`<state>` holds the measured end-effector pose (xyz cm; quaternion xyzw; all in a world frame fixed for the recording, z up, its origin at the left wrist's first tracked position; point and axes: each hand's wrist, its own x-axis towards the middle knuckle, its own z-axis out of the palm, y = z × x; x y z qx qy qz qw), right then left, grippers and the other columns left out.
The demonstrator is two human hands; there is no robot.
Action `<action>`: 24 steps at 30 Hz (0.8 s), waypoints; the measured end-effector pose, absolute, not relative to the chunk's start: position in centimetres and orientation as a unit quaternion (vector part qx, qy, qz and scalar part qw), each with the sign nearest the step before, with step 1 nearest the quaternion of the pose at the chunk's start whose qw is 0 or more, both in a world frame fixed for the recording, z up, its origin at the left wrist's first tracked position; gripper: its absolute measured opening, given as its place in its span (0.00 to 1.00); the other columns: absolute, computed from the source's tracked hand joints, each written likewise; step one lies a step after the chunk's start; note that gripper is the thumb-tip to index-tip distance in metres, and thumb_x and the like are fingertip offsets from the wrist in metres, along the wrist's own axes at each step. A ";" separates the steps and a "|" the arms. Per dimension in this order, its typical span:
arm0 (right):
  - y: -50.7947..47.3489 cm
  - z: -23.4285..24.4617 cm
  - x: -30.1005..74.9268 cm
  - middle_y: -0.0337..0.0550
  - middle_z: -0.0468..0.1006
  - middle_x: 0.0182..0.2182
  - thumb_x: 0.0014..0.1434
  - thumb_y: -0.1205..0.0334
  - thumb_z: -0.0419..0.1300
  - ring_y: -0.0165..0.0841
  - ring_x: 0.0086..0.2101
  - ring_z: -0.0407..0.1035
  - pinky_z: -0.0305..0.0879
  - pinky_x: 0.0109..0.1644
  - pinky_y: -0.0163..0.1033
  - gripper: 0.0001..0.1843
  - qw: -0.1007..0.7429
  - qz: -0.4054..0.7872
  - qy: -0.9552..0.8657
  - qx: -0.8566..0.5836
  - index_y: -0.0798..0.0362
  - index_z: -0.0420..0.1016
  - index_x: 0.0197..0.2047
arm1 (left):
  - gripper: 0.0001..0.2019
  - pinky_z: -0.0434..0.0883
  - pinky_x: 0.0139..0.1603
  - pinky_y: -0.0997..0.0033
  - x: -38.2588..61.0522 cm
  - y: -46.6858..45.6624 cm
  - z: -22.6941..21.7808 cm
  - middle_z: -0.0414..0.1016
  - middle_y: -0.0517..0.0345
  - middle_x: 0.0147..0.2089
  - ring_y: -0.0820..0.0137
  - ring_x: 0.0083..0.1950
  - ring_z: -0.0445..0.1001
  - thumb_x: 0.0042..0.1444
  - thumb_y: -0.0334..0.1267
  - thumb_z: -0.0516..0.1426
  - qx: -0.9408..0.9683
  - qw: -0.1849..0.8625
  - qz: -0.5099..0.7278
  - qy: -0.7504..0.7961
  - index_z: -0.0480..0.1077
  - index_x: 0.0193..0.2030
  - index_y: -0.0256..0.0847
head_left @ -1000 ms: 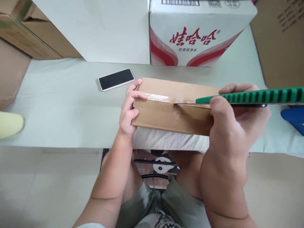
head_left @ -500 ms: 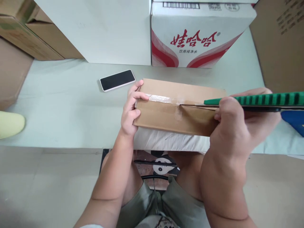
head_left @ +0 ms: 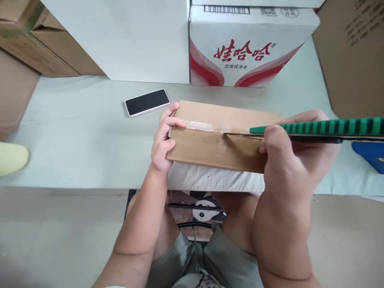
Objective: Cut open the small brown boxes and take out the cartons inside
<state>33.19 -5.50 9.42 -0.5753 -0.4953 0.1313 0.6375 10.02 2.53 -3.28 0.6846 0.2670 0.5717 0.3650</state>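
A small brown cardboard box [head_left: 210,150] lies on the pale table, its top seam covered with clear tape [head_left: 199,126]. My left hand [head_left: 163,138] grips the box's left end, fingers curled over the tape. My right hand [head_left: 292,160] is closed round a green ribbed utility knife [head_left: 318,127], whose blade lies along the seam near the middle of the box. To the right of the blade the seam is slit.
A phone [head_left: 147,102] lies screen-up left of the box. A white-and-red carton [head_left: 249,44] and a plain white box [head_left: 126,36] stand behind. Brown cartons [head_left: 39,44] sit at the far left and right. A blue object [head_left: 370,154] lies at right, a pale yellow one [head_left: 12,158] at left.
The knife drew back to the right and then slid left again along the seam. My left hand stayed on the box's end.
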 end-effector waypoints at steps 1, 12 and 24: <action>-5.6 9.4 33.2 0.31 0.66 0.19 0.51 0.60 0.67 0.27 0.21 0.61 0.55 0.23 0.35 0.14 0.634 0.132 -0.496 -0.579 0.48 0.64 0.25 | 0.27 0.63 0.78 0.32 10.0 2.5 -3.3 0.62 0.59 0.78 0.40 0.81 0.57 0.59 0.70 0.57 0.684 0.367 0.572 0.266 0.73 0.52 0.54; -5.9 9.3 33.2 0.31 0.64 0.21 0.51 0.63 0.64 0.26 0.20 0.60 0.57 0.24 0.36 0.09 0.681 0.088 -0.462 -0.561 0.49 0.65 0.27 | 0.27 0.63 0.78 0.33 10.0 2.6 -3.3 0.62 0.58 0.78 0.41 0.81 0.57 0.59 0.70 0.57 0.683 0.367 0.573 0.266 0.73 0.52 0.52; -5.9 8.6 33.2 0.30 0.64 0.21 0.56 0.57 0.64 0.27 0.19 0.64 0.57 0.21 0.36 0.10 0.703 0.073 -0.445 -0.550 0.49 0.67 0.29 | 0.27 0.62 0.78 0.32 9.8 2.5 -3.4 0.61 0.58 0.78 0.40 0.82 0.56 0.59 0.70 0.56 0.688 0.364 0.565 0.274 0.72 0.53 0.54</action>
